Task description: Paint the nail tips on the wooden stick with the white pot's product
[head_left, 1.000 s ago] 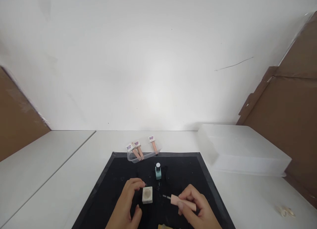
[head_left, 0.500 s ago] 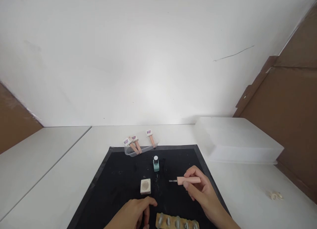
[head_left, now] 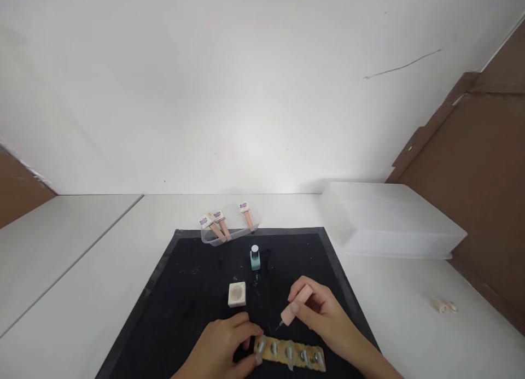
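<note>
My right hand (head_left: pixel 318 313) grips a pink nail polish brush (head_left: pixel 296 308) by its cap, its bristle tip pointing down and left, just above the strip. Under it lies a yellowish strip (head_left: pixel 283 353) bearing several clear-grey nail tips. My left hand (head_left: pixel 227 343) has its finger and thumb around the strip's left end. Beyond the left hand stands a small white square block (head_left: pixel 237 294) with a round mark on top. Farther back is a teal nail polish bottle (head_left: pixel 255 260) with a white-topped cap.
A shallow clear tray (head_left: pixel 215 241) at the black mat's back edge holds several pink-handled pieces with white labelled ends. A frosted plastic box (head_left: pixel 394 220) sits at the right rear. Small cream-coloured pieces (head_left: pixel 443 306) lie on the white table to the right.
My right hand has tilted the brush downward and brought it toward the strip. My left hand has moved onto the strip's left end. The view has shifted slightly.
</note>
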The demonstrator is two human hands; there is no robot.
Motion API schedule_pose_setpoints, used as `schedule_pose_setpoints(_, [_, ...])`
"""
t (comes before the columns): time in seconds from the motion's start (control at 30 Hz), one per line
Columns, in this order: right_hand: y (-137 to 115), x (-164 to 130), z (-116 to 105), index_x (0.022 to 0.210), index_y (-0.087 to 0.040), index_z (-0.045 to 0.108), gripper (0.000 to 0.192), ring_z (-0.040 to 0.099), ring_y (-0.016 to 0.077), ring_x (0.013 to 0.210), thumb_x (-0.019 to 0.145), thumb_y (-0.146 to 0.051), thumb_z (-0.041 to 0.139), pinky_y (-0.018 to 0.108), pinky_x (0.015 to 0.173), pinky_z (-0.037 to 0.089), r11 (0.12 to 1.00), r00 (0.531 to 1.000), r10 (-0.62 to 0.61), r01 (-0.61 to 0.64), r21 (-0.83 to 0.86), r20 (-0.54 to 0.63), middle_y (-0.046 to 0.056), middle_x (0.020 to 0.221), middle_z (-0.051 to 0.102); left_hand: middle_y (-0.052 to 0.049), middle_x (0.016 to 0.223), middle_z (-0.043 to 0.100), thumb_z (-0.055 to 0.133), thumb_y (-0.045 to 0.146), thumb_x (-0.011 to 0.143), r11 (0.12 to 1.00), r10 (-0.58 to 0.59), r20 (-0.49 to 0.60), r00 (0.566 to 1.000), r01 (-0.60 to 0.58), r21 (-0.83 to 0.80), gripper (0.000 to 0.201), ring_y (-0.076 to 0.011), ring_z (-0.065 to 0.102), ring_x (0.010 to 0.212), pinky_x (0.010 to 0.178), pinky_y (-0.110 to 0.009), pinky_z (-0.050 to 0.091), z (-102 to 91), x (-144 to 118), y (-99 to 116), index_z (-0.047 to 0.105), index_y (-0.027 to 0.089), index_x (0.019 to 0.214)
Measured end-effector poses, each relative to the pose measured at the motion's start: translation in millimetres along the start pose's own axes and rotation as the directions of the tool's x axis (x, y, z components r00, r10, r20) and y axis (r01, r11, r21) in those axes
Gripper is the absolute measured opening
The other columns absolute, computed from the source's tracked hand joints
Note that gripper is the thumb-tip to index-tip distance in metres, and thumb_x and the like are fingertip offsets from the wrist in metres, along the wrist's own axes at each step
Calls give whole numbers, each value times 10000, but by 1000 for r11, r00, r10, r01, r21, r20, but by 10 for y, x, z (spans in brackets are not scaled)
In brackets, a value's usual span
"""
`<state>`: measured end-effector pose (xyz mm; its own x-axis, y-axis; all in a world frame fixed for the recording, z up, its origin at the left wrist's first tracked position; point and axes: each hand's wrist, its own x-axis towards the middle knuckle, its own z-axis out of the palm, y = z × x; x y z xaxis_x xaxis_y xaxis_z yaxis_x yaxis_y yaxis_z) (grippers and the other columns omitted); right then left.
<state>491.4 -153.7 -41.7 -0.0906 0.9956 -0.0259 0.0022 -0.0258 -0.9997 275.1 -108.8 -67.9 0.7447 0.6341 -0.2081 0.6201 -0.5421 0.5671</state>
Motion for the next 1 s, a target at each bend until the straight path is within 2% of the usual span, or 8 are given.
schedule_pose_setpoints(0.13, [45,0,36,630,-185,528,338,475,113,551,844,-438,593,233,519,353,990,999,-16,22,-142,42,0,643,627,18,813,647,593,200,775,1000,21,-16,1000,-21,9,262,-122,556,569,530,-206,364,27,-5,-19,657,286,1015])
schedule_pose_setpoints(0.23, [83,4,59,618,-188,512,314,463,112,549,830,-391,622,226,520,352,982,997,-4,17,-189,72,-13,627,609,17,814,643,583,201,789,1000,27,-16,1000,-27,13,251,-117,550,558,524,-206,361,26,1,-23,654,275,1018])
schedule_pose_setpoints(0.6, [144,6,63,618,-172,554,282,444,88,512,806,-345,673,203,473,331,979,994,30,-8,-204,103,-36,633,576,31,786,624,585,204,807,998,59,-23,998,-59,15,225,-98,529,525,502,-195,359,43,8,-50,650,267,1012])
schedule_pose_setpoints(0.83, [141,2,68,655,-177,565,204,457,88,505,815,-266,654,197,467,341,982,991,79,-59,-178,110,-30,637,617,27,781,625,582,221,824,998,57,-17,998,-57,25,209,-100,522,518,492,-205,343,40,16,-51,648,254,1019])
schedule_pose_setpoints(1.0, [163,12,65,666,-174,578,167,459,93,522,816,-223,634,199,474,338,973,993,75,-52,-226,96,-21,653,614,26,783,634,582,233,833,997,62,-12,998,-61,42,204,-108,547,539,501,-211,343,38,23,-45,645,261,1025])
